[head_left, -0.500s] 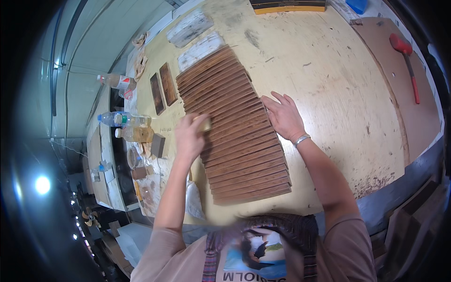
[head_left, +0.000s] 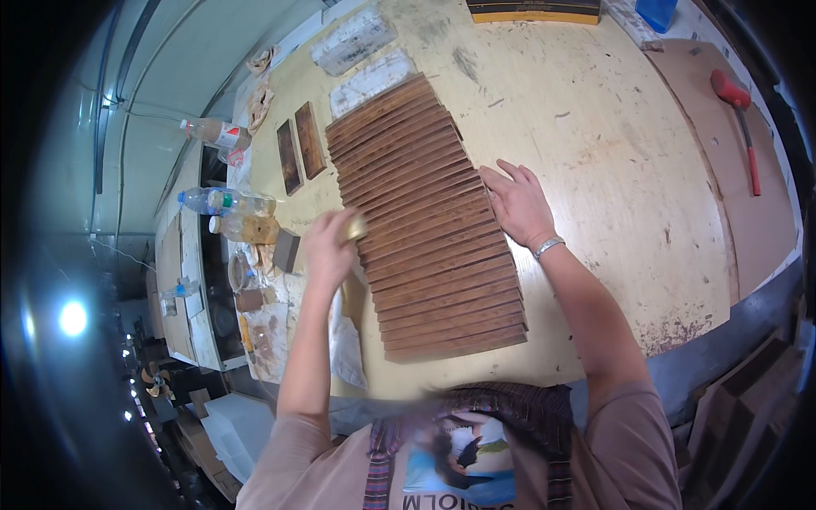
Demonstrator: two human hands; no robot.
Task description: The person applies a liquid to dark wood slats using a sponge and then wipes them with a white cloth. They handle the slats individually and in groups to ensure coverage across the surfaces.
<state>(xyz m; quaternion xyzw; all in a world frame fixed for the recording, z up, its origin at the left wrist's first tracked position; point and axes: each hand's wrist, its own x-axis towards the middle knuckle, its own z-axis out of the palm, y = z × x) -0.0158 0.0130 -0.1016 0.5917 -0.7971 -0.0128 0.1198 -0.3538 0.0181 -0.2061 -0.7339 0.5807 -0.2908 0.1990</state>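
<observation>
A row of dark brown wooden strips point(head_left: 425, 229) lies overlapped on the table in front of me, running from far to near. Just off its left edge, my left hand point(head_left: 329, 246) grips a small yellow sponge-like block point(head_left: 356, 226), slightly blurred. My right hand point(head_left: 520, 204) lies at the right ends of the strips with its fingers stretched out, the fingertips against the edge. Two loose wooden strips point(head_left: 310, 140) lie apart, left of the row's far end.
Bottles of liquid point(head_left: 246, 228) and a grey-brown block point(head_left: 286, 251) stand along the left edge. White wrapped blocks point(head_left: 374, 81) sit beyond the row. A red mallet point(head_left: 733, 89) rests on brown board at the right. A dark box point(head_left: 535, 10) is at the back.
My left hand has moved left with the yellow block, from over the strips to just off their left edge. The right hand stays at the strips' right ends.
</observation>
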